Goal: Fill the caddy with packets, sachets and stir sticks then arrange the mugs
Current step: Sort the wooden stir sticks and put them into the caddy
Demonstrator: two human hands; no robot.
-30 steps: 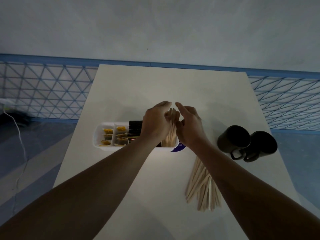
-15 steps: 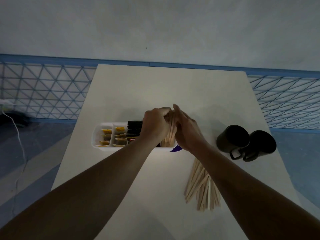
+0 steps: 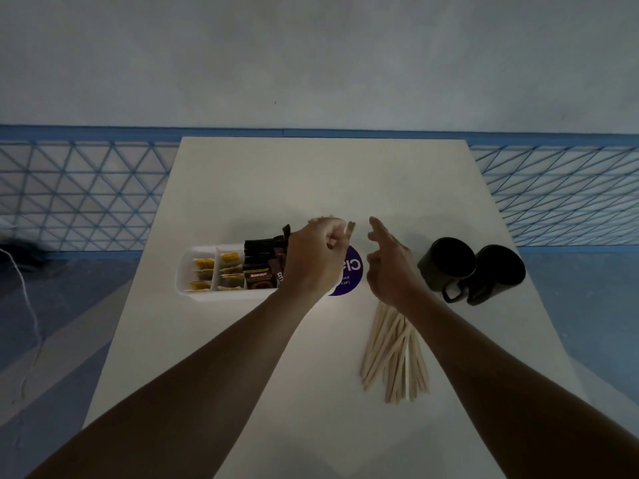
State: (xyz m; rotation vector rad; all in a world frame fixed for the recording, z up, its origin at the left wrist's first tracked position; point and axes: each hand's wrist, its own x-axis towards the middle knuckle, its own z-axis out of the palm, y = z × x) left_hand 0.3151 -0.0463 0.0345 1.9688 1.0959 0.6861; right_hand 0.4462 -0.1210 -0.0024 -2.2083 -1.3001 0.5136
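Observation:
A white caddy (image 3: 193, 294) lies on the white table (image 3: 311, 188), with yellow sachets (image 3: 204, 273) in its left compartments and dark coffee packets (image 3: 257, 271) in the middle. My left hand (image 3: 316, 259) hovers over the caddy's right end, fingers curled around a bunch of stir sticks (image 3: 350, 229) whose tips poke out above the fist. My right hand (image 3: 389, 267) is just to the right, fingers apart, holding nothing. A loose fan of wooden stir sticks (image 3: 394, 354) lies on the table under my right forearm. Two black mugs (image 3: 470, 267) stand side by side at the right.
A round purple sticker (image 3: 352, 271) shows on the table between my hands. The table's far edge meets a grey wall with a blue lattice band (image 3: 79, 195). A white cable (image 3: 27, 305) runs over the floor on the left.
My two hands were pressed together around the stick bunch; now my right hand has let go and drawn away to the right, while my left hand keeps the sticks.

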